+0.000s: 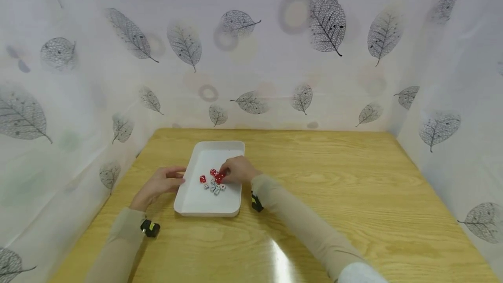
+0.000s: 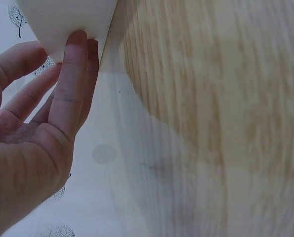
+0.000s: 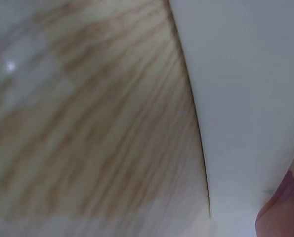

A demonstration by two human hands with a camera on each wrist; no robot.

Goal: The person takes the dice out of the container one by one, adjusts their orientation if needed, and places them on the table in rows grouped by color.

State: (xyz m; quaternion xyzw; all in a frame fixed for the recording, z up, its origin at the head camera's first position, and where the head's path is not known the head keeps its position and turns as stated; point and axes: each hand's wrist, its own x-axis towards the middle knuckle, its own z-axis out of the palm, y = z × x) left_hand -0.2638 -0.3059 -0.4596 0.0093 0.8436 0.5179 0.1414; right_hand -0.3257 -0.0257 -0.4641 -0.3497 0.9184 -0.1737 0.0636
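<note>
A white rectangular tray [image 1: 208, 154] lies on the wooden table, with red and white dice grouped in its middle. My left hand [image 1: 160, 184] is at the tray's left side; in the left wrist view its fingertips touch the outer wall [image 2: 67, 17], fingers mostly extended. Reaching over the right rim, my right hand [image 1: 238, 169] has its curled fingers down at the red dice [image 1: 214, 172] and pinches one of them. One red die [image 1: 202, 179] sits a little apart on the left. Several white dice [image 1: 216, 190] lie just nearer to me. Only part of the right hand [image 3: 282, 212] shows in the right wrist view.
The wooden tabletop [image 1: 334, 178] stretches to the right of the tray and in front of it. Pale curtains [image 1: 267, 64] with a leaf print enclose the table at the back and both sides. Each wrist wears a small black device [image 1: 150, 228].
</note>
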